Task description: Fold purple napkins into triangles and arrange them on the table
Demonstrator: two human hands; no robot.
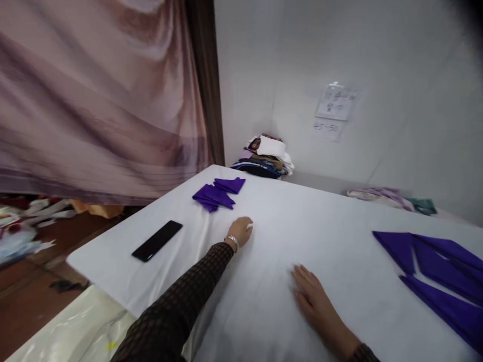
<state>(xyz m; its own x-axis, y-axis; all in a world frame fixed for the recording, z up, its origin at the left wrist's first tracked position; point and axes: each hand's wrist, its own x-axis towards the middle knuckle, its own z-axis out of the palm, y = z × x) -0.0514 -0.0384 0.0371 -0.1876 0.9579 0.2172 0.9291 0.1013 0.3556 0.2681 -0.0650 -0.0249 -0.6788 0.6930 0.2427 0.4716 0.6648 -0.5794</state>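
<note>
My left hand (240, 230), with a bracelet at its wrist, rests on the white-covered table (271, 211). Its fingers are curled around a small white piece (249, 225), too little of which shows to tell its kind. Just beyond this hand lie folded purple fabric pieces (214, 195). My right hand (309, 291) is slightly blurred and lies flat on the white cover, fingers stretched out, holding nothing. Further right, several larger purple fabric panels (437, 261) are spread over the table, apart from the hand.
A black phone (157, 241) lies near the table's left edge. Folded cloth (264, 158) is piled behind the far edge, against the wall. More cloth (388, 197) lies at the back right. A pinkish curtain (105, 100) hangs at left, above scraps on the floor.
</note>
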